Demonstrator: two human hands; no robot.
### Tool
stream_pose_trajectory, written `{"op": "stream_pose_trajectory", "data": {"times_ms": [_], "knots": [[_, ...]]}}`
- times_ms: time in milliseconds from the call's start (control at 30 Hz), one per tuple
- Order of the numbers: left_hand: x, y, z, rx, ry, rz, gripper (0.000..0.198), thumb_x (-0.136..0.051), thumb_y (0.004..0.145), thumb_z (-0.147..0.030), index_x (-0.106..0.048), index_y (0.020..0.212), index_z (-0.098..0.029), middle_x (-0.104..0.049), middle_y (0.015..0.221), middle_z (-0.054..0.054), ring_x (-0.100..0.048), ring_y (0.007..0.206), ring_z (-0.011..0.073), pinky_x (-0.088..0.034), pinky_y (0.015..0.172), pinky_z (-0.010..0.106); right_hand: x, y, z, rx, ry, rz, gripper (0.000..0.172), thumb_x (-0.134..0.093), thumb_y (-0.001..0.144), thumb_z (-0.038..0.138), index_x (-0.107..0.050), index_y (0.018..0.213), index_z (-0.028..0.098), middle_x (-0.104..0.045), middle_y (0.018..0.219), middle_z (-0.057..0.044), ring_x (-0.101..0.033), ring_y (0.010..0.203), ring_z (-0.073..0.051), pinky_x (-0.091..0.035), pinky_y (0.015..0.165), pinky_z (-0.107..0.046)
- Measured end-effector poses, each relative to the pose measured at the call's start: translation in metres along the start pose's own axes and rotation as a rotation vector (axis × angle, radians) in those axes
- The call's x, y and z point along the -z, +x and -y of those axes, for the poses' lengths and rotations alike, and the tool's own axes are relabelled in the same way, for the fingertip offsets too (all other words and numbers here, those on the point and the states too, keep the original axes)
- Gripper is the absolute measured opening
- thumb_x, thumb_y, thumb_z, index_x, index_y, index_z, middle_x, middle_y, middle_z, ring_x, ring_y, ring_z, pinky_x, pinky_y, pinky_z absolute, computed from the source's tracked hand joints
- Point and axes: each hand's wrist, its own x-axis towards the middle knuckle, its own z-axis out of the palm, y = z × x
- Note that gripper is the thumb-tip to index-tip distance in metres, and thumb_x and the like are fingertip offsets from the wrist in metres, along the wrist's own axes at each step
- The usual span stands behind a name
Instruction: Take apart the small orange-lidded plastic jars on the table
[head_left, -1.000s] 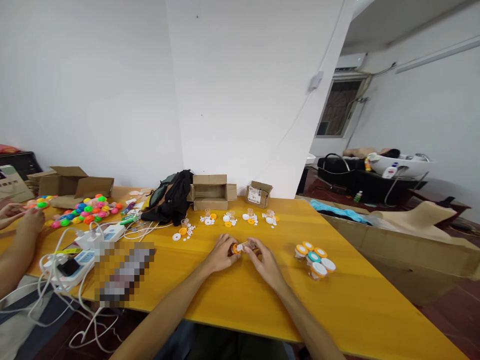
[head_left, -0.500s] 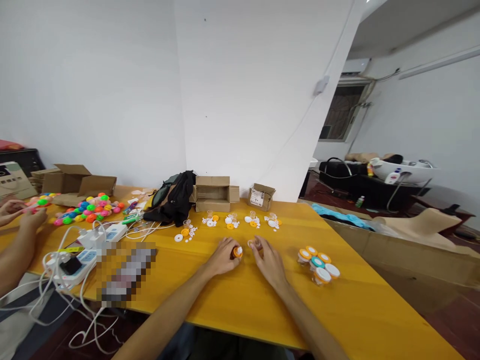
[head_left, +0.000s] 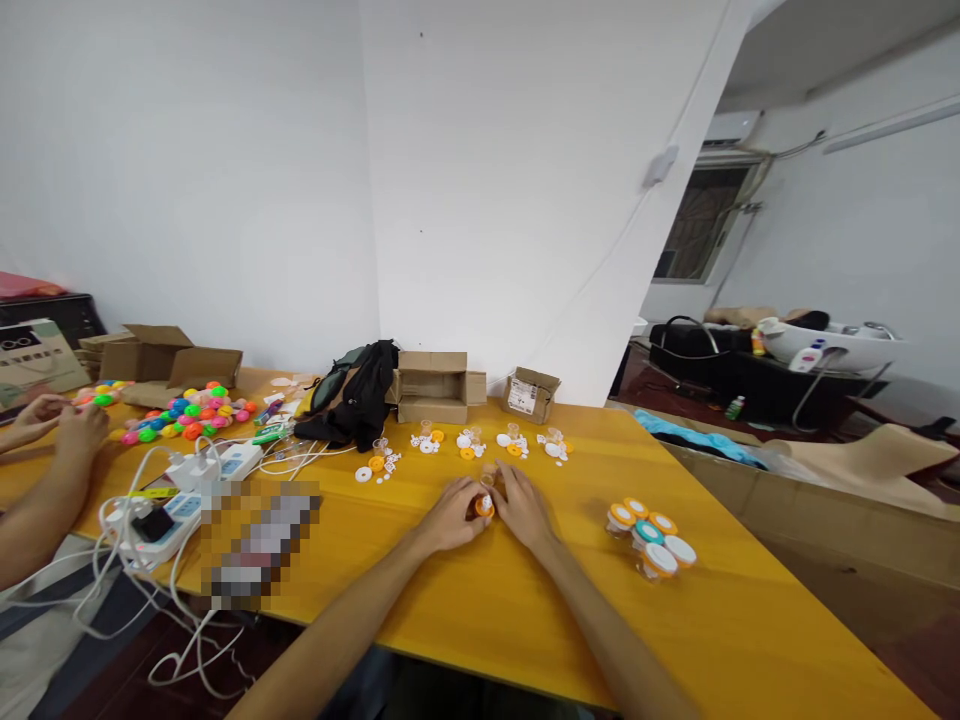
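My left hand (head_left: 451,514) is closed around a small orange lid (head_left: 484,511) with a white piece on it, just above the table. My right hand (head_left: 522,503) grips a small clear plastic cup (head_left: 487,480) beside the orange lid; its fingers cover part of the cup. Beyond both hands, several small groups of white discs (head_left: 363,474), orange lids (head_left: 467,453) and clear cups (head_left: 513,431) stand in a row. To the right of my right hand sits a cluster of lidded cups (head_left: 660,558) with orange, white and teal tops.
A backpack (head_left: 364,395), an open cardboard box (head_left: 433,410) and a smaller box (head_left: 531,396) stand by the wall. At left are power strips (head_left: 166,520) with tangled cables, a blurred-out phone (head_left: 266,540) and colourful balls (head_left: 193,412). A co-worker's hands (head_left: 79,435) are beside them.
My right hand has moved left with the clear cup, closer to the orange lid in my left hand. The whole view has shifted slightly.
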Motion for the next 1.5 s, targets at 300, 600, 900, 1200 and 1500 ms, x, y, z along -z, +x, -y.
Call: {"op": "stream_pose_trajectory", "data": {"times_ms": [300,600,900,1200,1500], "knots": [[0.002,0.001,-0.005,0.024,-0.133,-0.031,0.006,-0.064,0.081,-0.023,-0.063,0.086,-0.019,-0.065,0.091,0.004,-0.057,0.090,0.0211,-0.044,0.086,0.032,0.013,-0.036,-0.006,-0.171,0.421,-0.070,0.030,-0.057,0.083,0.047,-0.065,0.099,0.023,-0.073,0.093,-0.009,-0.069,0.086,-0.027,-0.056,0.083,-0.044],[0.006,0.003,-0.010,0.067,-0.409,-0.063,0.023,-0.070,0.078,-0.036,-0.065,0.093,-0.019,-0.068,0.091,0.004,-0.059,0.086,0.0197,-0.045,0.083,0.030,0.022,-0.032,0.020,-0.268,0.890,0.204,0.056,-0.069,0.067,0.072,-0.065,0.094,0.022,-0.075,0.086,-0.007,-0.071,0.077,-0.024,-0.058,0.071,-0.039],[0.003,0.005,-0.009,0.060,-0.592,-0.077,0.035,-0.078,0.071,-0.048,-0.067,0.087,-0.019,-0.065,0.102,0.007,-0.061,0.095,0.0211,-0.049,0.088,0.033,0.020,-0.030,0.024,-0.368,1.055,0.172,0.054,-0.084,0.056,0.058,-0.063,0.092,0.023,-0.074,0.088,-0.005,-0.071,0.079,-0.022,-0.059,0.073,-0.037],[0.003,0.003,-0.009,0.024,-0.471,-0.131,0.026,-0.071,0.078,-0.045,-0.067,0.086,-0.020,-0.063,0.099,0.007,-0.060,0.095,0.0212,-0.051,0.086,0.032,0.022,-0.029,0.024,-0.345,0.983,0.163,0.053,-0.083,0.055,0.061,-0.066,0.088,0.023,-0.073,0.088,-0.005,-0.065,0.074,-0.019,-0.054,0.064,-0.031],[0.004,0.001,-0.013,-0.021,-0.186,-0.173,0.008,-0.061,0.084,-0.026,-0.067,0.087,-0.021,-0.069,0.088,0.004,-0.063,0.085,0.0199,-0.050,0.083,0.031,0.025,-0.028,0.027,-0.343,0.922,0.137,0.060,-0.079,0.055,0.069,-0.066,0.089,0.021,-0.073,0.089,-0.007,-0.065,0.075,-0.021,-0.050,0.061,-0.031]]}}
